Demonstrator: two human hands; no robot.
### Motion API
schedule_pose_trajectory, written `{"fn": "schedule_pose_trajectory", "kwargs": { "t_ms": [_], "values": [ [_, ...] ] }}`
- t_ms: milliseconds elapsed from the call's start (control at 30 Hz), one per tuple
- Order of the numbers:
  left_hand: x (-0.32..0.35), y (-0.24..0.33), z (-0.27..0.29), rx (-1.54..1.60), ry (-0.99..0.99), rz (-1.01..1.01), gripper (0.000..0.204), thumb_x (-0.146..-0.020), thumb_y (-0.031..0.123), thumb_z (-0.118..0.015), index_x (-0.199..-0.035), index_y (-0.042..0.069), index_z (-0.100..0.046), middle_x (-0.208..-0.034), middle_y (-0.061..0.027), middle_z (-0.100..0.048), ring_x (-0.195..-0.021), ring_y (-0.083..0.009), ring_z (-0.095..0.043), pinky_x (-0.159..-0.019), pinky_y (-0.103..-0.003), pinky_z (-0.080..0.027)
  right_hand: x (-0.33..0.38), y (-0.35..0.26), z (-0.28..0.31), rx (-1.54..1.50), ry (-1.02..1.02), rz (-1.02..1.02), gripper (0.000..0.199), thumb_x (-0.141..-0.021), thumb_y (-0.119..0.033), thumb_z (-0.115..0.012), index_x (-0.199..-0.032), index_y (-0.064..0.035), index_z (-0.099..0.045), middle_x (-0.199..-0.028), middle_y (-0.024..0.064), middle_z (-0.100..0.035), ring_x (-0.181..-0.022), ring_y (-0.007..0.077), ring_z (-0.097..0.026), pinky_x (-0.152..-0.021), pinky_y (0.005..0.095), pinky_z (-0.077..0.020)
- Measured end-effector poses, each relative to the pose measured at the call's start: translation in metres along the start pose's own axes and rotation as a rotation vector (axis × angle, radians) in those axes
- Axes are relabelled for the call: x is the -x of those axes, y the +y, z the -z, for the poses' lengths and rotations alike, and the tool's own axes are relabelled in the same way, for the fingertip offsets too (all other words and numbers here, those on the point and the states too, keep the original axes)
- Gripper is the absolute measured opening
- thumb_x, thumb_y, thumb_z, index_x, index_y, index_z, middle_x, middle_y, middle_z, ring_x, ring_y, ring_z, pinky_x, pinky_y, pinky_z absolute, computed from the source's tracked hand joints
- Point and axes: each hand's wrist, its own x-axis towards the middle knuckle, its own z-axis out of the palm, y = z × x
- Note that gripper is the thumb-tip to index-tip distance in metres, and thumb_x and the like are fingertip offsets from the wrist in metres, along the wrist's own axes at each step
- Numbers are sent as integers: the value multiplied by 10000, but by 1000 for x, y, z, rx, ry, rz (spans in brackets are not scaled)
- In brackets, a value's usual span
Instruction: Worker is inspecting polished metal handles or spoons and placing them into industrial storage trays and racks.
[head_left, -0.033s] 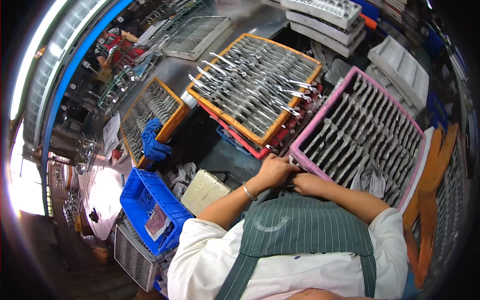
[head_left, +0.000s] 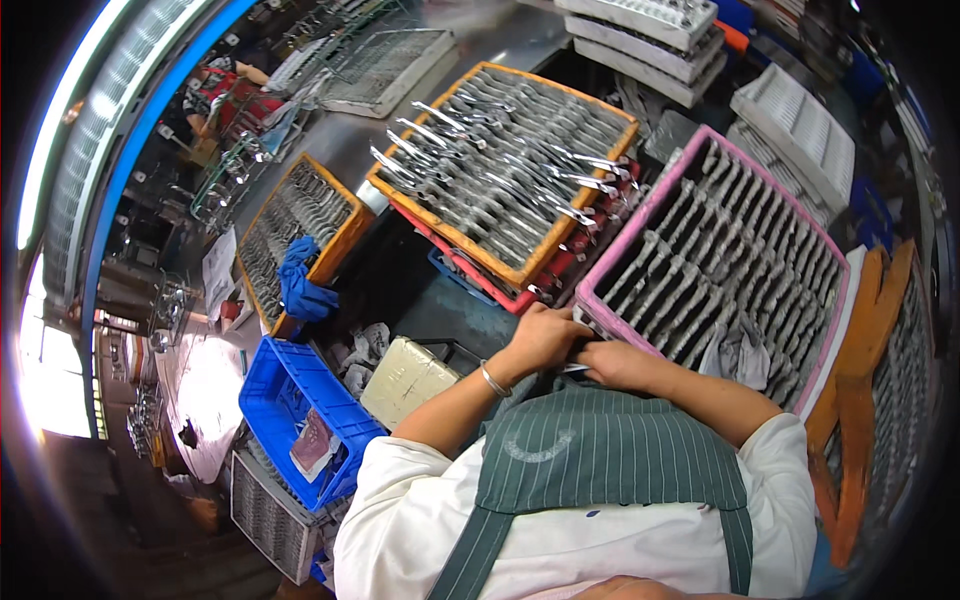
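Note:
My left hand [head_left: 543, 335] and my right hand [head_left: 612, 362] are close together against my apron, at the near corner of a pink-rimmed tray [head_left: 625, 333]. Both have curled fingers. A small pale sliver shows between them, but what they hold is mostly hidden. Rows of dull grey metal pieces [head_left: 690, 270] fill the pink tray, and a crumpled grey cloth [head_left: 738, 352] lies on its near side. Beyond my left hand, an orange-rimmed tray [head_left: 450, 243] carries shiny wrenches [head_left: 480, 150] on top of its grey rows. It rests on a red tray [head_left: 455, 262].
Left of me are a blue crate [head_left: 345, 420], a cream box [head_left: 408, 385] and another orange-rimmed tray [head_left: 335, 250] with a blue cloth [head_left: 303, 285]. White trays [head_left: 650, 65] are stacked at the back. At right stands an orange wooden piece [head_left: 855, 390]. Another person [head_left: 215, 90] is far left.
The whole view has shifted very slightly. My hands stay together at the tray corner, and a little more of the pale sliver shows between them.

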Motion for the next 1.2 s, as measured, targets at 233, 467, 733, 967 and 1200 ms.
{"fn": "schedule_pose_trajectory", "kwargs": {
  "t_ms": [233, 467, 733, 967, 1200],
  "values": [
    [2, -14, -18, 680, 26, 99, 230, -771, 96, -582, -993, 102, -643, -861, -110, -582, -805, -234, -574, -732, -361, -447, 55, -10, 76, -906, 471, -373, 239, -855, -157, -592, -1036, -3, -619, -864, 28, -644, -779, 52, -550, -699, 222, -445],
    [-21, 40, 35, 1662, 86, 125, 625, -897, 494, -406, -1369, 98, -301, -1250, -80, -443, -1115, -185, -434, -875, -382, -378, 76, -34, 71, -965, 706, -387, 246, -875, -154, -583, -1052, 16, -608, -863, 7, -621, -787, 62, -540, -717, 224, -438],
    [-39, 45, 33, 1350, 127, 234, 213, -861, 101, -596, -1059, 27, -567, -874, 17, -581, -779, -48, -522, -659, -184, -408, 86, -50, 86, -236, 1016, -253, 302, -787, -5, -621, -1077, -59, -559, -876, 66, -627, -775, 156, -597, -681, 264, -468],
    [-42, 51, 32, 1380, 377, 205, 126, -884, 93, -561, -993, 30, -558, -882, 23, -567, -784, -36, -508, -657, -190, -409, 97, -37, 84, -46, 1244, -129, 219, -754, 84, -601, -928, -49, -592, -917, 49, -590, -747, 137, -576, -610, 234, -444],
    [-39, 67, 39, 589, 707, -141, 233, -753, -100, -582, -951, 21, -558, -836, -122, -542, -742, -250, -540, -631, -289, -435, 91, -30, 68, -947, 1145, -246, 396, -877, -192, -590, -1192, -58, -389, -853, 28, -530, -662, 46, -499, -574, 189, -429]
  ]
}}
